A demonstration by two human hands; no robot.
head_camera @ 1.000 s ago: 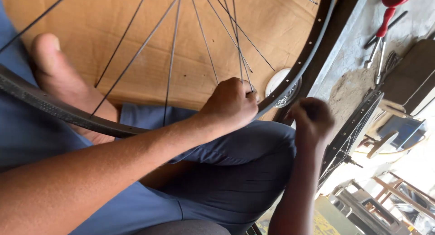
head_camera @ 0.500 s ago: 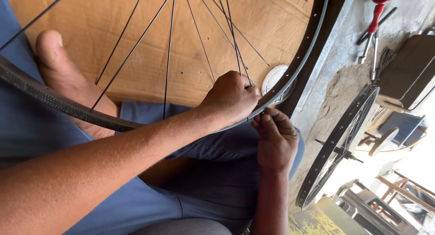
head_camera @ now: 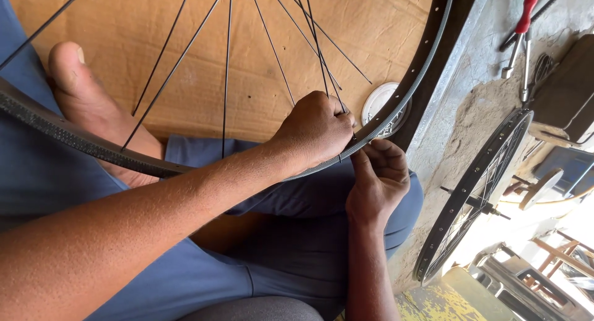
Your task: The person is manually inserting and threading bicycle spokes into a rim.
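— Bicycle wheel rim (head_camera: 427, 67), dark metal, drilled with small holes, laced with thin steel spokes (head_camera: 226, 67): resting across the lap, over blue trousers (head_camera: 297, 247), above a brown cardboard sheet (head_camera: 154, 30).

— And the hands?

— Left hand (head_camera: 315, 132) curled over the rim's inner side, grip clenched around the end of a spoke right at the rim. Right hand (head_camera: 377, 178) just beneath the rim at the same spot, fingertips pinched together against its outer face; too small to tell what sits between them, perhaps a nipple.

— How far along?

— Partway, judging by the lacing. Several spokes already reaching the rim near the left hand; a good many holes farther up the rim bare, and at least one spoke end hanging loose short of the rim. Plenty left to seat.

— Anything else close by?

— Shallow round white dish (head_camera: 378, 104) behind the rim, glinting with small metal parts. Bare foot (head_camera: 93, 104) propped under the rim on the far side from the hands. Second spoked wheel (head_camera: 476, 191), complete with axle, leaning beyond the rim against rough grey concrete. Red-handled tool (head_camera: 525, 17) farther off, on the concrete.

— Textures?

— Rim smooth and dull with a ribbed black band along one stretch; spokes fine and straight; cardboard creased, matte.
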